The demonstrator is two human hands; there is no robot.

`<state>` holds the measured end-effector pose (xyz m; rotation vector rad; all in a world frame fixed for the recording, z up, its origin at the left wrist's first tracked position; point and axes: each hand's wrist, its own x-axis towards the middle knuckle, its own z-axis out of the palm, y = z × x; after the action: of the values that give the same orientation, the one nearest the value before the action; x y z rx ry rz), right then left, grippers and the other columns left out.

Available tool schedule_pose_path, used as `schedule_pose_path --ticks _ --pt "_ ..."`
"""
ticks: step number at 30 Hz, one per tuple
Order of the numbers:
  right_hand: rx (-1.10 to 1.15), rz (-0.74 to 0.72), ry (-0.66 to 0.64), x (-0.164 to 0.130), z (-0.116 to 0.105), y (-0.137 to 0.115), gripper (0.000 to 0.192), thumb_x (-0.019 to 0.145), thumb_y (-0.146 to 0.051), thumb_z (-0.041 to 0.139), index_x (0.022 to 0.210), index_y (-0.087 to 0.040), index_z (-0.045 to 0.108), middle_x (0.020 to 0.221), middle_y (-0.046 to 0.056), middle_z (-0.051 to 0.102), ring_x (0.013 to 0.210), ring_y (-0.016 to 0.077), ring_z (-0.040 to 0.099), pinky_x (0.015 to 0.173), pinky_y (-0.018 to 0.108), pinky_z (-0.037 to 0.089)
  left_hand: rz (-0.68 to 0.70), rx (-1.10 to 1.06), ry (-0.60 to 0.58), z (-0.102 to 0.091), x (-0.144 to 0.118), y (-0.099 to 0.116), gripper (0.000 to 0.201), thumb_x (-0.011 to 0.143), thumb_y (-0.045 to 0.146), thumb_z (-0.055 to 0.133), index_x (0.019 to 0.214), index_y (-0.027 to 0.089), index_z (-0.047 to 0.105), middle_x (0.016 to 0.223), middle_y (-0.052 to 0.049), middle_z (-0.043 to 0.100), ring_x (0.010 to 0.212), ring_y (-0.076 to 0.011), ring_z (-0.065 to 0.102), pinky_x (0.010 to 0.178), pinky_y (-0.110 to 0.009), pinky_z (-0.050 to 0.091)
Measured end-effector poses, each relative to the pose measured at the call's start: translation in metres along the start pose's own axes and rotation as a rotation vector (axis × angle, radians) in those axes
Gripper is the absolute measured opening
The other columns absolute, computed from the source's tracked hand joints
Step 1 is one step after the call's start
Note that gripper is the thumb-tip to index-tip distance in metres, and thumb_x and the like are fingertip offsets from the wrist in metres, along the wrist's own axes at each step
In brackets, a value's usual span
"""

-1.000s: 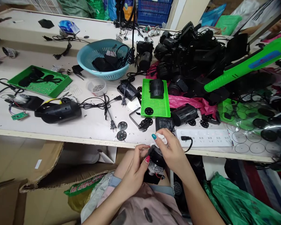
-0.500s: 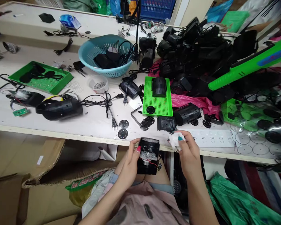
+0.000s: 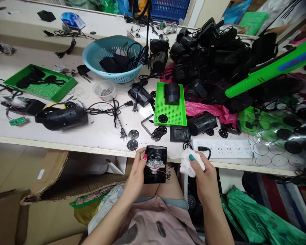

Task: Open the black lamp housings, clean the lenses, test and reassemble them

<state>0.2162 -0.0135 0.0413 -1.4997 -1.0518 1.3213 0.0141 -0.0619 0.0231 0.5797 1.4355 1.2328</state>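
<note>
My left hand point(image 3: 137, 170) is closed on the left side of an opened black housing point(image 3: 155, 177), held over my lap at the table's edge. Inside it sit a clear lens cluster point(image 3: 156, 163) and red wires. A small circuit board point(image 3: 169, 174) hangs by its right side. In my right hand point(image 3: 206, 170) is a crumpled white tissue point(image 3: 188, 162), pinched under the thumb. The tissue is apart from the housing. Just beyond my hands lie a black square part point(image 3: 180, 133) and a white power strip point(image 3: 224, 148) with a black plug in it.
A green perforated tray point(image 3: 170, 115) holds a black housing. Behind it stand a blue colander point(image 3: 112, 73) and a tub of screws point(image 3: 104, 91). Black lamp housings point(image 3: 219, 51) are heaped at the right, beneath a bright green bar point(image 3: 270, 69). Cardboard boxes point(image 3: 43, 204) stand below left.
My right hand has turned, and more of the tissue shows, lower and slightly left. My left hand and the housing have shifted a little left and up in view.
</note>
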Motion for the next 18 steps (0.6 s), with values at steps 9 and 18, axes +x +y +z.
schedule_pose_path --ticks 9,18 --pt "0.206 0.043 -0.097 -0.005 0.011 -0.013 0.022 0.083 -0.038 0.071 0.097 -0.023 0.063 0.076 0.000 0.060 0.055 0.0114 0.044 0.049 0.023 0.035 0.003 -0.014 -0.002 -0.001 0.000 -0.001 0.044 0.095 0.055 0.050 0.126 0.024 0.054 0.118 -0.006 0.066 0.112 -0.0265 0.061 0.099 -0.037 0.046" --pt "-0.047 -0.052 -0.013 -0.008 0.013 -0.007 0.027 0.088 -0.047 0.068 0.096 -0.022 0.062 0.069 -0.003 0.051 0.054 0.0109 0.038 0.048 0.023 0.030 0.027 0.028 0.024 0.000 0.000 -0.001 0.041 0.094 0.054 0.050 0.121 0.025 0.057 0.117 -0.005 0.067 0.116 -0.0273 0.058 0.102 -0.036 0.042"
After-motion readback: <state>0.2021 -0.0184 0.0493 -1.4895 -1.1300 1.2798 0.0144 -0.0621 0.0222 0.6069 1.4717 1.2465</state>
